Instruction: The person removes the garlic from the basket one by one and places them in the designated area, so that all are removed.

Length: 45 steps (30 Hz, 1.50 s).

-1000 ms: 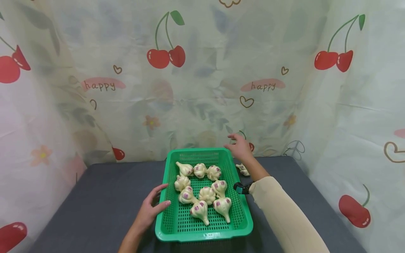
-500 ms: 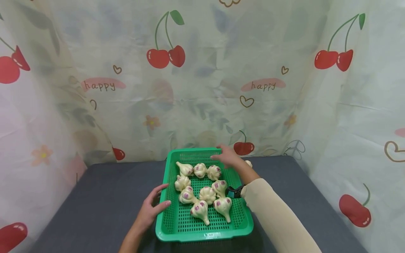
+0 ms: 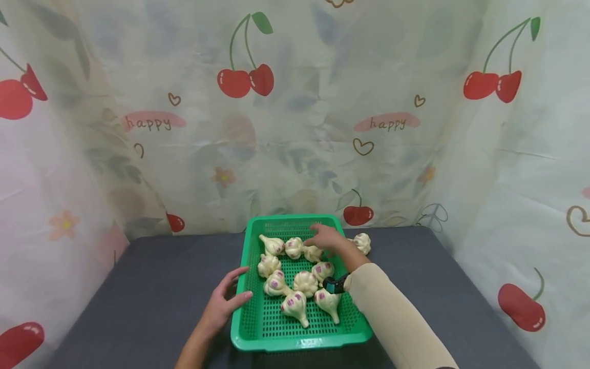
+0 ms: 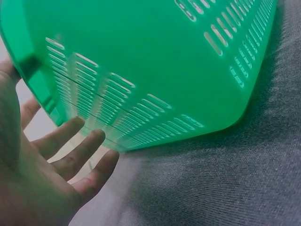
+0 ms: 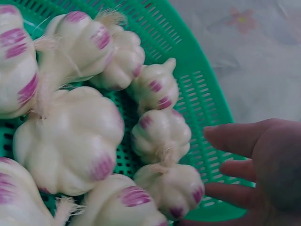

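A green perforated basket (image 3: 267,344) holds several white garlic bulbs (image 3: 293,305) with purple marks. My left hand (image 3: 223,303) rests at the basket's left side, thumb and index fingertip at the rim. The left wrist view shows its other fingers (image 4: 81,150) spread loosely near the outer wall. Over the far right part of the basket reaches my right hand (image 3: 325,239), holding nothing. Its fingers (image 5: 230,139) are extended, with fingertips right beside a garlic bulb (image 5: 176,188) in the right wrist view. That hand partly covers the far right bulbs in the head view.
Outside the basket, on the dark tabletop (image 3: 152,302), another garlic bulb (image 3: 362,243) lies behind my right forearm. A printed curtain (image 3: 295,128) with cherries and hearts surrounds the back and sides. A dark watch-like band (image 3: 335,284) sits on the right wrist.
My right hand has moved left and down from the basket's far right corner to over the bulbs inside. The bulb outside the basket shows more from behind the arm. The left hand keeps its place.
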Each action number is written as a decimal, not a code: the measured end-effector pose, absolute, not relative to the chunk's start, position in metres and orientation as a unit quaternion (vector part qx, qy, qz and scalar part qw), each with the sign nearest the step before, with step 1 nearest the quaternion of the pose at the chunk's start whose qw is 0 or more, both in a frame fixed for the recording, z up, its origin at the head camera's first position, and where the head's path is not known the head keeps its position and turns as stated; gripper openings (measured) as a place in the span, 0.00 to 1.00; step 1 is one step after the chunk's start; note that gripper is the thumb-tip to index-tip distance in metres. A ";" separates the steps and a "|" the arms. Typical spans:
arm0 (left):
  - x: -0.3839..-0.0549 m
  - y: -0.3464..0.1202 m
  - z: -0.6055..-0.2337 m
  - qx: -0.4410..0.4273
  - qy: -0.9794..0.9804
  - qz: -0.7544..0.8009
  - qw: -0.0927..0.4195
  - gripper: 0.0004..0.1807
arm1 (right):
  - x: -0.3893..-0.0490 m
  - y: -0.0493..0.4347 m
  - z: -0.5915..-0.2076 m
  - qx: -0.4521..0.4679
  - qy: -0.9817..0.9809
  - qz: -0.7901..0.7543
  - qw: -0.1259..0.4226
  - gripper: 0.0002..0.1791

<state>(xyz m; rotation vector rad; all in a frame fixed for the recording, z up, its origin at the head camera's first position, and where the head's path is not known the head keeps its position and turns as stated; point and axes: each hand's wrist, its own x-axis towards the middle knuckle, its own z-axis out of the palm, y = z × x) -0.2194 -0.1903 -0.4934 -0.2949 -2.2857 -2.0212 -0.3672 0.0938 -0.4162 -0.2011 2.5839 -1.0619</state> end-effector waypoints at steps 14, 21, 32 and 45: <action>-0.221 -0.187 -0.495 -0.104 -0.738 -0.666 0.036 0.28 | -0.369 0.096 -0.430 -0.168 0.914 -0.306 0.208 0.28; -0.219 -0.188 -0.496 -0.095 -0.739 -0.666 0.041 0.28 | -0.367 0.090 -0.431 -0.183 0.916 -0.281 0.222 0.27; -0.220 -0.187 -0.496 -0.078 -0.746 -0.661 0.040 0.28 | -0.368 0.091 -0.433 -0.177 0.907 -0.306 0.227 0.24; -0.221 -0.189 -0.496 -0.084 -0.742 -0.664 0.040 0.28 | -0.360 0.090 -0.417 -0.220 0.907 -0.306 0.186 0.22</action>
